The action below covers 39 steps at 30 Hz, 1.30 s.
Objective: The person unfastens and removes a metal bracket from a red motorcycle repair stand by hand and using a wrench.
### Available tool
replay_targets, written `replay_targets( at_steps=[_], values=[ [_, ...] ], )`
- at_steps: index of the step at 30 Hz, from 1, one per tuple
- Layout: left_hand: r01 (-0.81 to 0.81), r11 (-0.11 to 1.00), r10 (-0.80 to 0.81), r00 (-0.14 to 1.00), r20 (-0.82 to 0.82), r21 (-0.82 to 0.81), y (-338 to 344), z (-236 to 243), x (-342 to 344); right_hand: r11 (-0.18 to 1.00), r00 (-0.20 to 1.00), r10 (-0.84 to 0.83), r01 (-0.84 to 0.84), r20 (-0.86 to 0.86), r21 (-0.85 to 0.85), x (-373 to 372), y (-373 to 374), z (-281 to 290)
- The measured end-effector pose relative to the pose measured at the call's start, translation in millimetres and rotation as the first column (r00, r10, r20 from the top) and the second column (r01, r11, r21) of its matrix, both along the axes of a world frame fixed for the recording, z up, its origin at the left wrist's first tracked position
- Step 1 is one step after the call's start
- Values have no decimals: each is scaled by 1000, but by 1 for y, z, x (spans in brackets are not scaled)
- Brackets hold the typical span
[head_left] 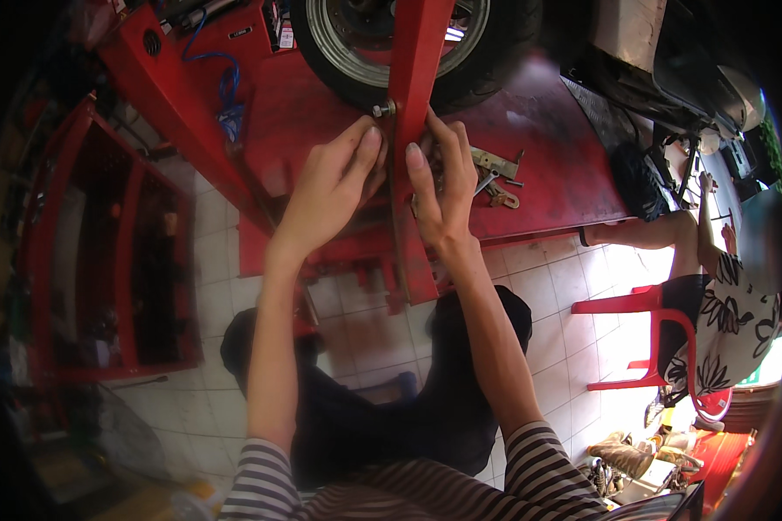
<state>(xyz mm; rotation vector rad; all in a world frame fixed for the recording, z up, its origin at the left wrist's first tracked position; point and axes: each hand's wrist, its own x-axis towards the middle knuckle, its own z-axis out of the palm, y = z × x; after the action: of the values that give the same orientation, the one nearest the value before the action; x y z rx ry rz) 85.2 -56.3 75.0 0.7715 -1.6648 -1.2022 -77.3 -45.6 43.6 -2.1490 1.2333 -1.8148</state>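
Note:
A red upright post (421,48) stands before a wheel (343,61), with a bolt and nut (382,109) through it. My left hand (330,182) is just below the bolt, left of the post, fingers curled together; what they hold is hidden. My right hand (445,187) grips the post's lower part from the right, thumb along its front. On the red platform (565,174), right of that hand, lie metal brackets (495,165), a wrench (487,183) and small bolts.
A red slanted beam (156,95) and blue hose (228,95) are at upper left, above a red cabinet (126,269). A scooter body (652,69) is at upper right. A person sits on a red plastic chair (617,304) at right, near assorted parts (634,456).

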Motion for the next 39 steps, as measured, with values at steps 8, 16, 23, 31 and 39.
replay_targets(
  at_steps=[8,16,23,31,39],
  values=[
    [-408,835,396,911,-111,-368,-5,-4,-19,1000,1000,-7,7,-8,-7,-1,0,1],
    [-372,911,359,928,-101,-180,2,4,-22,1000,1000,-18,17,-21,-20,-2,-1,1],
    [-167,986,150,934,-323,-25,4,-10,-15,982,982,-60,90,177,-166,1,-6,-8],
    [-43,999,50,915,-401,28,31,-11,-33,955,988,-35,76,149,-285,6,6,3],
    [-509,852,442,824,-354,-121,20,-21,-27,969,974,-219,224,-58,104,-60,-2,20]
  ],
)
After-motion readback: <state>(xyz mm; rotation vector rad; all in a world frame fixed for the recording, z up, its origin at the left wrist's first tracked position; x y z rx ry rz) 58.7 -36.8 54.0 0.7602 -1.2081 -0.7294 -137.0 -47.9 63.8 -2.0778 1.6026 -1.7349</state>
